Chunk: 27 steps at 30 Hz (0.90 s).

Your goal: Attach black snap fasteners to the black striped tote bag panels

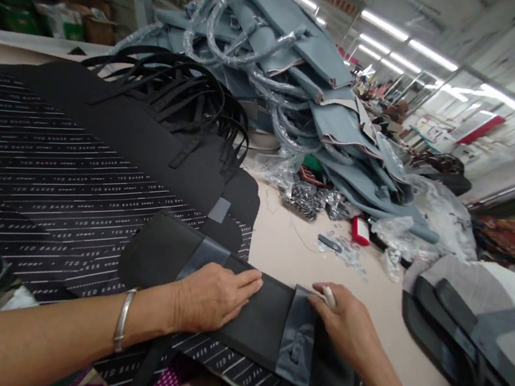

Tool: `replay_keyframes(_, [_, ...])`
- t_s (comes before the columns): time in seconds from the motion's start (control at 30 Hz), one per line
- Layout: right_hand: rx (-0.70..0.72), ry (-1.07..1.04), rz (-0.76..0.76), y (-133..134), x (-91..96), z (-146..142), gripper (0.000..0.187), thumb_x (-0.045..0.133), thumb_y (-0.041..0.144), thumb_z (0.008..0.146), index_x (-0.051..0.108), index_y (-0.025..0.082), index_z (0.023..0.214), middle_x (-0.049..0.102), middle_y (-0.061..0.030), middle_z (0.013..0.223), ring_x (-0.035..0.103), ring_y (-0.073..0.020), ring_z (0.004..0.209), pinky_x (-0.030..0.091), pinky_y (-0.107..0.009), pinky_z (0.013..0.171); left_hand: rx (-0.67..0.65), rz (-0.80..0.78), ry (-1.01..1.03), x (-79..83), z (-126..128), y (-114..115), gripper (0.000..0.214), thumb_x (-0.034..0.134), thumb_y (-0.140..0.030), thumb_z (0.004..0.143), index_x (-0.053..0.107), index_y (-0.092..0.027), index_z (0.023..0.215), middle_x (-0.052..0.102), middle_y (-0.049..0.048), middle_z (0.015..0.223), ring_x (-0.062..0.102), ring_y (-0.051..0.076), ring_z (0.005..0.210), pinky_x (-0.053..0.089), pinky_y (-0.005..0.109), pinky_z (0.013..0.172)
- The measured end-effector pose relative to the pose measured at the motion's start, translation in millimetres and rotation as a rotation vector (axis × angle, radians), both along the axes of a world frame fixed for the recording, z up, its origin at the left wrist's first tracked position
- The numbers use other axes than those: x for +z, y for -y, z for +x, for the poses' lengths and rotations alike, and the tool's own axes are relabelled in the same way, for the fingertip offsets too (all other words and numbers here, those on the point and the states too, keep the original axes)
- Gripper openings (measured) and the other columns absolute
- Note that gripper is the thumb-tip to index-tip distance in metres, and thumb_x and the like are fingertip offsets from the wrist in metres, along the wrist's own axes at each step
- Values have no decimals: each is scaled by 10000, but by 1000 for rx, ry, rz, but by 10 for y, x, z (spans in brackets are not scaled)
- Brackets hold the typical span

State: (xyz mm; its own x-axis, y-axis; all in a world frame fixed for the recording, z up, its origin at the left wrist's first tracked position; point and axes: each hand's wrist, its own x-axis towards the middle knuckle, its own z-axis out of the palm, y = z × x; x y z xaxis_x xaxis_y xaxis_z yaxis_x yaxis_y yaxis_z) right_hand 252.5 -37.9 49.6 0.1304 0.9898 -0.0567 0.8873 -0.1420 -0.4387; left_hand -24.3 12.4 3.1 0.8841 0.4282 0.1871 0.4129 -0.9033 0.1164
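Note:
A long black bag panel [262,309] with rounded ends lies across dark striped lining with printed lettering [99,219]. My left hand [215,295] rests flat on the panel's middle, fingers stretched out and close together. Two bands of clear plastic film wrap the panel; one film band [204,257] is just beyond my left hand, and the other film band [298,338] is by my right fingertips. My right hand [341,312] is closed at that band's top edge, a small white stick-like thing [329,297] between its fingers. Black straps hang below the panel.
Black bag pieces with thin handles [170,93] are stacked at the back left. Behind them rises a heap of blue-grey bags [282,45]. Metal hardware [306,200], a red box [360,231] and plastic scraps lie on the table [275,235]. More black pieces [457,325] are at right.

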Motion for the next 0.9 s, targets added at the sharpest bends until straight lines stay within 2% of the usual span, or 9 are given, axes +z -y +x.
replay_keyframes(0.03, [-58, -38, 44, 19, 3, -49, 205, 580, 387, 817, 701, 229, 865, 741, -59, 904, 670, -253, 848, 464, -357, 759, -1, -5, -4, 0, -3, -4, 411, 471, -225, 939, 516, -138, 1338, 553, 109, 1417, 712, 196, 791, 592, 356, 626])
replay_keyframes(0.1, [-93, -140, 19, 17, 18, -201, 218, 577, 412, 831, 705, 240, 866, 744, -40, 872, 674, -244, 830, 469, -348, 756, 11, -22, -14, 7, -11, -13, 418, 480, -218, 934, 511, -141, 1344, 540, 126, 1426, 714, 199, 815, 595, 348, 653])
replay_keyframes(0.2, [33, -264, -131, -80, 25, -496, 179, 568, 346, 856, 711, 244, 818, 733, -8, 775, 663, -207, 745, 457, -307, 692, 42, -50, -26, 22, -13, -18, 423, 488, -208, 927, 510, -146, 1345, 542, 136, 1418, 714, 212, 865, 597, 334, 675])
replay_keyframes(0.27, [116, -255, -183, -176, 0, -666, 161, 563, 271, 858, 716, 229, 829, 742, -20, 798, 666, -200, 756, 444, -294, 695, 43, -65, -22, 23, -10, -18, 417, 481, -209, 929, 509, -148, 1341, 564, 127, 1390, 712, 218, 877, 600, 337, 672])
replay_keyframes(0.37, [160, -182, -219, -293, -69, -812, 164, 547, 230, 874, 708, 204, 852, 745, -46, 823, 665, -196, 760, 421, -285, 686, 28, -92, -7, 10, -13, -19, 382, 456, -209, 937, 527, -145, 1307, 586, 111, 1353, 710, 219, 853, 604, 354, 650])
replay_keyframes(0.53, [144, -96, -221, -344, -146, -846, 140, 544, 237, 888, 672, 199, 843, 714, -38, 768, 630, -184, 708, 383, -280, 659, 23, -147, 23, -20, -27, -31, 360, 440, -187, 936, 540, -142, 1279, 599, 105, 1326, 704, 218, 836, 607, 372, 659])
replay_keyframes(0.9, [242, 66, -235, -433, -107, -865, 190, 495, 257, 869, 505, 203, 687, 567, 10, 600, 465, -127, 552, 275, -264, 564, 37, -154, 54, -70, -18, -31, 363, 424, -209, 943, 523, -132, 1284, 588, 110, 1331, 688, 207, 765, 581, 374, 606])
